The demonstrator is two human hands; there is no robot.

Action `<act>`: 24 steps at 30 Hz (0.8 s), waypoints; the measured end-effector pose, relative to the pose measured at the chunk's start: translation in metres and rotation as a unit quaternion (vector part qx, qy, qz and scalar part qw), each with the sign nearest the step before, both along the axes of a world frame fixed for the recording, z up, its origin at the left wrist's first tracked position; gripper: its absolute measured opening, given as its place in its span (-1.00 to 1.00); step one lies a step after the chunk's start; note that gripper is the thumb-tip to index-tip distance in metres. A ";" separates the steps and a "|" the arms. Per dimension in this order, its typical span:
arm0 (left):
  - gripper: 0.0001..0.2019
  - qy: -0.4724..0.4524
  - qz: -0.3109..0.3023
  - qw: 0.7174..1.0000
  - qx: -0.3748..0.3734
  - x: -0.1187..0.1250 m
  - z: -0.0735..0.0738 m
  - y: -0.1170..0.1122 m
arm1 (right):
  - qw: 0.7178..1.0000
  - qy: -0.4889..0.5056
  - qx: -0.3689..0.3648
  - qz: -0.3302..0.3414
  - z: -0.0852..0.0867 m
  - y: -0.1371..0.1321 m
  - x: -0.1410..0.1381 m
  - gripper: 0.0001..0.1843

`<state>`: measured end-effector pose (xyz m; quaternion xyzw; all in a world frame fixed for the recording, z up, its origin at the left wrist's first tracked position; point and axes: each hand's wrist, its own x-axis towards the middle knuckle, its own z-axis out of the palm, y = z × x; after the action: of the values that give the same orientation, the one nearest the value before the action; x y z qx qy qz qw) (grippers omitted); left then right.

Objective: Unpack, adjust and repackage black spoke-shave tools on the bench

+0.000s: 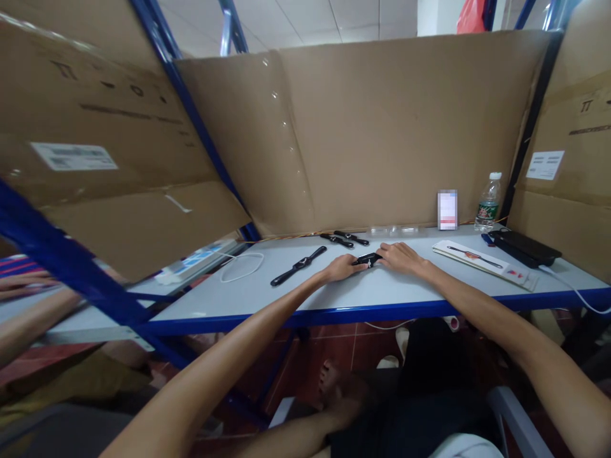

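Note:
A black watch with pale marks on its face is held low over the white tabletop between my two hands. My left hand has its fingers closed on the watch's left end. Its right end is gripped by my right hand, whose fingers bend over it and hide part of the strap. To the left, another black watch lies flat with its strap stretched out. Behind my hands, two more black watches rest side by side.
On the right lie a flat white box with a watch picture and a black case. A phone and a water bottle stand at the back. A white cable loops at left. Cardboard walls the desk; another person's arm shows far left.

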<state>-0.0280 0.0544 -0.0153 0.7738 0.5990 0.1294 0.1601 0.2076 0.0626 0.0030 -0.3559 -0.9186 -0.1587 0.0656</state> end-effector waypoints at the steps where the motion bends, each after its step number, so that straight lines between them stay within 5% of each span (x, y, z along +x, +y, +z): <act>1: -0.42 -0.006 -0.004 1.000 -0.003 -0.001 0.000 0.001 | 1.000 -0.006 0.001 -0.001 -0.001 0.000 -0.001 -0.62; 24: -0.44 -0.005 -0.036 0.999 0.023 -0.004 -0.004 0.010 | 0.999 -0.050 0.018 -0.005 -0.006 0.002 -0.002 -0.60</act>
<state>-0.0318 0.0644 -0.0195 0.7976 0.5671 0.1411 0.1497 0.2056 0.0651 -0.0034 -0.3513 -0.9158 -0.1929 0.0250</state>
